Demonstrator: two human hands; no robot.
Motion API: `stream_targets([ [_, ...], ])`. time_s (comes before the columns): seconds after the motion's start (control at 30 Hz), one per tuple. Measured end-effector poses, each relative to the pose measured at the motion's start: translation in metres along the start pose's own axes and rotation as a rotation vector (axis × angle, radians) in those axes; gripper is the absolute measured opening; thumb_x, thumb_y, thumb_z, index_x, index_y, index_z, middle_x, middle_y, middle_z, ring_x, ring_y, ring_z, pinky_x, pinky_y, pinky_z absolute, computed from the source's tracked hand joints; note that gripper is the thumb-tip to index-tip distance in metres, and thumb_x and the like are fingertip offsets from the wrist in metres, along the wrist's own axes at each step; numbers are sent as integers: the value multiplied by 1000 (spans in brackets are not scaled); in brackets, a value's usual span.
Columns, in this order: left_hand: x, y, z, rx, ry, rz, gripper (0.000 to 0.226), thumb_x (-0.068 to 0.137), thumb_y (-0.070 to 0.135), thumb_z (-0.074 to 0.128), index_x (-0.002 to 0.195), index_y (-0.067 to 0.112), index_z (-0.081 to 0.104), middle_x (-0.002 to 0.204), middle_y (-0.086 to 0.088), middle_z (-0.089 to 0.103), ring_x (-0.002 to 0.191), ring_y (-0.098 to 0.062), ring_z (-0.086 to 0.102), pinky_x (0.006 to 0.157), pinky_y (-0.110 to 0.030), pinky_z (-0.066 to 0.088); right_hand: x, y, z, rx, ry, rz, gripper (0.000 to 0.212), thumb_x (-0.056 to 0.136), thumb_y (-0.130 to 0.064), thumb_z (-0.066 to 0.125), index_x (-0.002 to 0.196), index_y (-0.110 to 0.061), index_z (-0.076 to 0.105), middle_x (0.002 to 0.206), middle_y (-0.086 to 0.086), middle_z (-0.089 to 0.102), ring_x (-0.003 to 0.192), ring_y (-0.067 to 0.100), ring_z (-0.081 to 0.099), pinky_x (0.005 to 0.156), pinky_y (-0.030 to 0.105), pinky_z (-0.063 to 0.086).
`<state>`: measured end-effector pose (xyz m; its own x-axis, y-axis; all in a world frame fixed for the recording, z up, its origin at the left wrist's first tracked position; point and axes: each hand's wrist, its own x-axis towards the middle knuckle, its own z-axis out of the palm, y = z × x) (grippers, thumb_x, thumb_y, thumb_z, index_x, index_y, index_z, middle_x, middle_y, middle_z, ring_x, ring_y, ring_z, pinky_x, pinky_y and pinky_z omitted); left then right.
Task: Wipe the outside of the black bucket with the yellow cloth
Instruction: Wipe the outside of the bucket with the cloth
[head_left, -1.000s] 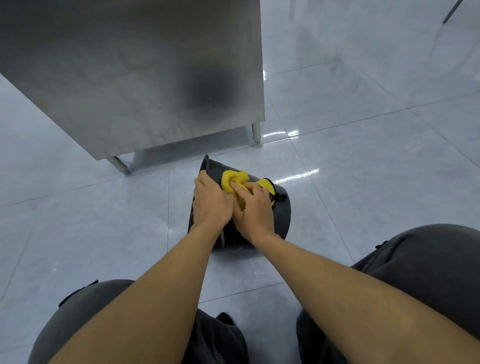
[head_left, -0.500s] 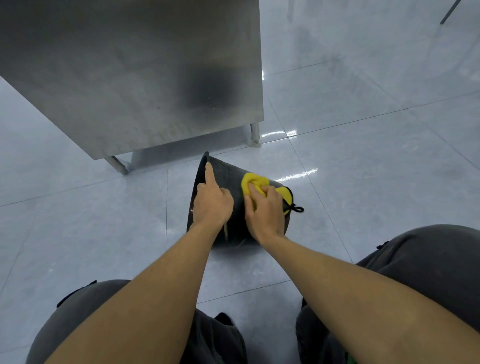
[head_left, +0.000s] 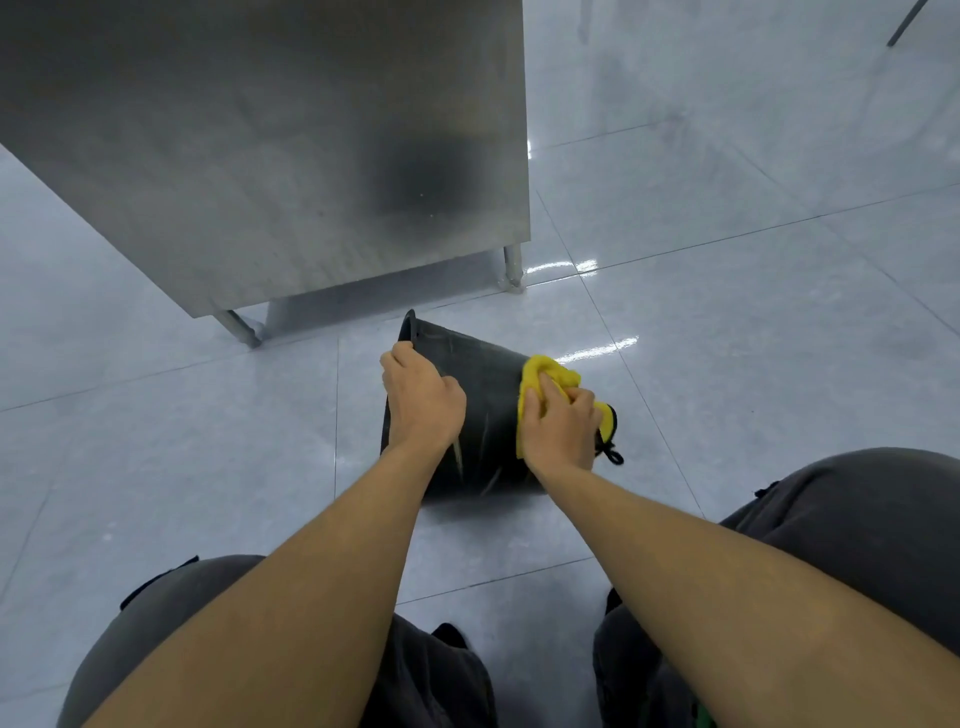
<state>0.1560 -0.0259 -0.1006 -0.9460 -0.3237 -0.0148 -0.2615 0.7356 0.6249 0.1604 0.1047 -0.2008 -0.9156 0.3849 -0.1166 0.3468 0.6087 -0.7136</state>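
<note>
Black bucket (head_left: 488, 415) on its side on the tiled floor (head_left: 753, 338) before the steel cabinet (head_left: 270, 156), your left hand (head_left: 423, 402) curled round its rim, your right hand (head_left: 558, 428) pressing the bunched yellow cloth (head_left: 545, 371) against its base end, fingers closed on it, no readable writing anywhere.

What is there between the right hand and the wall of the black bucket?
In the head view, the yellow cloth lies between them: the right hand presses it against the black bucket, near its narrow end.
</note>
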Motion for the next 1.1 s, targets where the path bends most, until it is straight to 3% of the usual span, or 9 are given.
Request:
stream_targets([
  [0.17, 3, 1, -3, -33, -61, -8, 59, 99, 9, 54, 153, 17, 33, 134, -12, 59, 109, -31, 63, 89, -41, 56, -2, -9, -4, 16, 25, 78, 37, 102, -37, 40, 136, -29, 53, 134, 12, 41, 119, 33, 39, 92, 41, 41],
  [0.27, 4, 2, -1, -98, -100, -6, 67, 97, 9, 52, 158, 22, 28, 136, -11, 61, 109, -29, 63, 98, -48, 54, -11, -20, -4, 41, 84, -170, 36, 101, -34, 46, 134, -25, 57, 126, 12, 49, 111, 31, 44, 83, 34, 40],
  [0.37, 5, 3, 1, -123, -98, 17, 70, 96, 10, 52, 161, 22, 27, 137, -10, 58, 108, -23, 58, 97, -38, 50, -20, -35, 1, 119, 40, -494, 37, 99, -34, 52, 135, -25, 57, 119, 7, 53, 106, 25, 47, 80, 34, 47],
  [0.43, 6, 4, 3, -117, -86, 38, 69, 97, 12, 52, 161, 20, 27, 136, -14, 56, 112, -27, 59, 99, -39, 50, -21, -41, 2, 144, 2, -560, 39, 99, -35, 52, 138, -30, 54, 121, 1, 52, 110, 20, 45, 78, 30, 48],
  [0.53, 4, 3, 4, -109, -71, 65, 69, 95, 6, 52, 159, 16, 28, 131, -12, 50, 104, -25, 55, 95, -39, 51, -14, -34, 3, 108, 49, -459, 39, 100, -40, 49, 138, -34, 54, 124, 4, 52, 114, 24, 42, 84, 36, 46],
  [0.67, 2, -2, 1, -111, -22, 8, 55, 99, 6, 52, 150, 12, 32, 129, -11, 59, 101, -25, 61, 87, -40, 54, 3, -8, 0, 19, 20, -10, 41, 101, -43, 42, 141, -37, 48, 138, 13, 42, 124, 34, 36, 103, 46, 37],
  [0.8, -3, 0, -2, 69, -93, -7, 65, 105, 21, 44, 161, 30, 14, 89, -4, 65, 73, -18, 58, 75, -42, 54, 3, 6, -6, 40, -9, 164, 44, 103, -40, 36, 146, -34, 41, 141, 15, 37, 125, 36, 38, 105, 49, 36],
  [0.93, -2, 2, 1, -22, -154, -43, 75, 103, 14, 41, 164, 30, -1, 71, -4, 52, 62, -15, 50, 58, -33, 43, -2, -8, -6, 44, 35, -83, 39, 101, -32, 45, 139, -23, 53, 130, 15, 49, 117, 34, 46, 97, 43, 41],
  [1.1, -2, 6, -3, -79, -144, -71, 74, 102, 19, 43, 164, 31, 4, 87, 0, 56, 81, -21, 56, 80, -39, 49, -14, -38, -5, 91, -27, -557, 36, 97, -32, 55, 131, -22, 62, 117, 8, 59, 106, 25, 51, 85, 36, 49],
])
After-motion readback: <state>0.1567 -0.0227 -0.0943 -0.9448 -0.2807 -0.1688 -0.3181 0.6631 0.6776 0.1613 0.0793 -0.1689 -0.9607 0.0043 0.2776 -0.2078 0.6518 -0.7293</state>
